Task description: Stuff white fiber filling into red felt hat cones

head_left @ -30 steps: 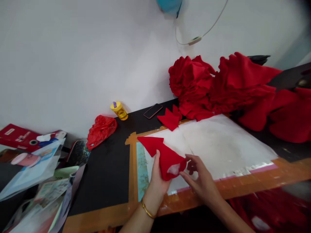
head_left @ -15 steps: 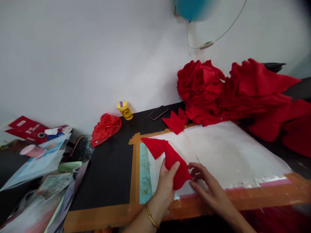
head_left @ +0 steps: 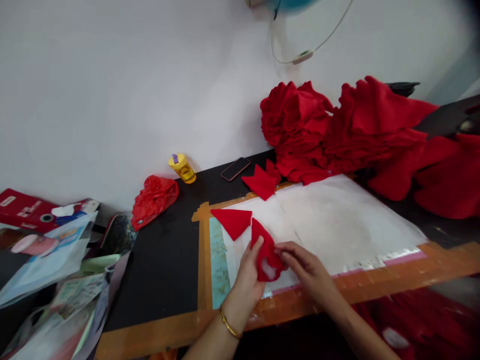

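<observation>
A red felt piece (head_left: 261,240) with a pale patch near its lower edge is held between my two hands, above the white sheet. My left hand (head_left: 250,267), a gold bangle on its wrist, grips the piece from the left with the thumb on top. The fingertips of my right hand (head_left: 302,262) pinch its right edge. Just beyond my left hand, a red felt triangle (head_left: 233,221) lies on the white sheet (head_left: 318,225). Farther back, a pointed red felt piece (head_left: 261,183) rests at the sheet's far edge.
Tall piles of red felt (head_left: 300,130) stand at the back right. Along the wall are a phone (head_left: 235,169), a yellow-lidded bottle (head_left: 182,168) and a red plastic bag (head_left: 155,200). Papers and a red box (head_left: 28,210) crowd the left. Brown tape (head_left: 150,334) borders the table's front.
The piece in my hands has turned and shows a pale patch. It now sits apart from the triangle. My right fingers have closed on its edge. The view has shifted slightly.
</observation>
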A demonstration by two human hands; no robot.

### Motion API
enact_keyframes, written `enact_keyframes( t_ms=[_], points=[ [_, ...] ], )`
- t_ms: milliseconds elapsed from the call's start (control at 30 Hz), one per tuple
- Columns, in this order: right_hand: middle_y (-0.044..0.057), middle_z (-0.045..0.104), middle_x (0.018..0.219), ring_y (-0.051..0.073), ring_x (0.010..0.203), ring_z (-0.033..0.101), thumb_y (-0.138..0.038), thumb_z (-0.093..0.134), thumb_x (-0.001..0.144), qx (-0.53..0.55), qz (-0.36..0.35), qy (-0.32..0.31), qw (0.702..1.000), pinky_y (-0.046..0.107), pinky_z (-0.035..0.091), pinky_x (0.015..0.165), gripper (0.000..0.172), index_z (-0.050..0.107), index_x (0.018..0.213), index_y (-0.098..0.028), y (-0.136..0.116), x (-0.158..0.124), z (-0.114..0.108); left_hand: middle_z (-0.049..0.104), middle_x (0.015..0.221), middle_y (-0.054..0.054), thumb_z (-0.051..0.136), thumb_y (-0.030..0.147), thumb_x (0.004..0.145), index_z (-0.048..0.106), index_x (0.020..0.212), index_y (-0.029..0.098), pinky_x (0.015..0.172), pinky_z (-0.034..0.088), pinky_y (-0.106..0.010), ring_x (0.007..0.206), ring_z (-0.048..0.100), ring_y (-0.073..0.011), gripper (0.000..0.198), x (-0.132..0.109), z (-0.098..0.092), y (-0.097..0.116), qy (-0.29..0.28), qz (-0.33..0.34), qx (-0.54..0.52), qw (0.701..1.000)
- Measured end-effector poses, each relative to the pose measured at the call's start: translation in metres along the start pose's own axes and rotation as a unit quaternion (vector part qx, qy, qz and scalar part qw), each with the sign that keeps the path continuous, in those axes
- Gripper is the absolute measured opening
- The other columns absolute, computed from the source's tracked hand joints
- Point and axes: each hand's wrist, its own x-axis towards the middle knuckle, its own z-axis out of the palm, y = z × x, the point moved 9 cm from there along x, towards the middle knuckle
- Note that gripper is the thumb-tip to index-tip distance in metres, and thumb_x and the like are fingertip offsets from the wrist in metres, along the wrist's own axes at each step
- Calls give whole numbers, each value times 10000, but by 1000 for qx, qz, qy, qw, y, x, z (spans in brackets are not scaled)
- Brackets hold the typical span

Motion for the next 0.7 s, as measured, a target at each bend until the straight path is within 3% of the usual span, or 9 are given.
enact_keyframes(
  t_ms=[67, 133, 233, 300, 367, 433, 567, 700],
  points=[
    [56, 671, 992, 161, 775, 643, -329, 461, 979, -19, 14, 50, 998, 295, 557, 709, 214, 600, 1117, -242, 4, -1, -20, 741, 971, -64, 800, 382, 723, 688, 1112, 173, 790, 549, -307, 765, 690, -178, 456, 0, 3, 2, -8, -12, -26, 1000],
    [75, 635, 1086, 169, 806, 636, -316, 528, 946, -63, -27, 69, 995, 298, 561, 696, 255, 562, 1190, -249, -3, -4, -31, 734, 1065, -80, 744, 410, 776, 673, 1162, 175, 858, 542, -328, 868, 700, -207, 456, -1, 6, 9, -10, 4, -44, 999],
    [128, 507, 1327, 239, 1071, 604, -269, 644, 862, -143, -117, 58, 981, 364, 568, 842, 572, 417, 1387, -264, -12, -15, -21, 724, 1104, -94, 742, 361, 784, 622, 1226, 170, 914, 530, -357, 971, 693, -247, 496, -8, 12, 10, -31, 32, -8, 999],
    [139, 485, 1351, 263, 1166, 571, -217, 629, 850, -186, -143, 73, 969, 394, 559, 905, 664, 339, 1445, -264, -7, -23, -14, 708, 1153, -97, 773, 271, 754, 519, 1333, 204, 920, 530, -375, 1018, 681, -260, 636, -15, 18, 4, -66, 52, 53, 995],
    [127, 551, 1257, 250, 1110, 612, -178, 580, 854, -208, -150, 100, 961, 376, 575, 876, 609, 358, 1416, -250, 2, -29, -12, 690, 1195, -104, 798, 184, 708, 421, 1402, 233, 908, 536, -377, 1035, 672, -262, 791, -23, 23, -3, -93, 80, 117, 985],
    [101, 609, 1137, 223, 968, 662, -170, 563, 851, -211, -152, 115, 959, 338, 595, 797, 525, 405, 1348, -235, 9, -32, -13, 677, 1218, -115, 815, 156, 678, 418, 1398, 231, 915, 533, -375, 1051, 661, -265, 826, -30, 26, -8, -108, 102, 153, 977],
    [51, 632, 976, 190, 853, 660, -116, 531, 838, -210, -177, 101, 956, 293, 585, 728, 333, 510, 1146, -241, 8, -32, -13, 682, 1208, -147, 756, 305, 779, 557, 1275, 173, 979, 502, -410, 1086, 654, -287, 551, -30, 27, -11, -123, 78, 113, 983],
    [78, 604, 1143, 194, 974, 636, -129, 522, 864, -189, -166, 52, 966, 306, 567, 797, 341, 538, 1180, -257, -2, -27, -12, 718, 1133, -141, 767, 360, 769, 634, 1174, 160, 974, 514, -431, 1055, 678, -301, 471, -10, 12, 12, -71, 50, 63, 994]
  ],
)
